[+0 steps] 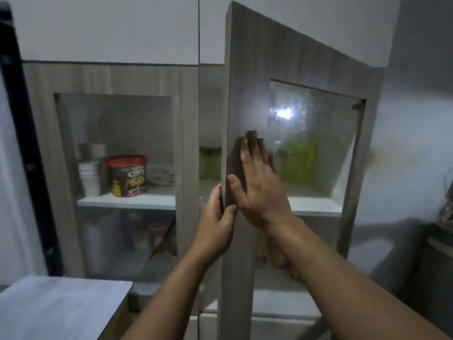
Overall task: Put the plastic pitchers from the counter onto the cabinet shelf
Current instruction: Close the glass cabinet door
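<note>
The right cabinet door (245, 77), grey wood with a glass pane, stands partly swung out. My left hand (218, 224) grips its free edge, fingers behind it and thumb on the front. My right hand (259, 180) lies flat on the door's front face, fingers straight and pointing up. Green plastic pitchers (297, 163) stand on the white cabinet shelf (316, 206) and show blurred through the glass. More green (209, 163) shows in the gap left of the door edge.
The left cabinet door (188, 143) is closed; behind its glass stand stacked white cups (89, 177), a red-lidded snack tub (127, 175) and plates (163, 176). A pale counter corner (61, 305) lies at lower left. A dark frame (27, 143) runs down the left side.
</note>
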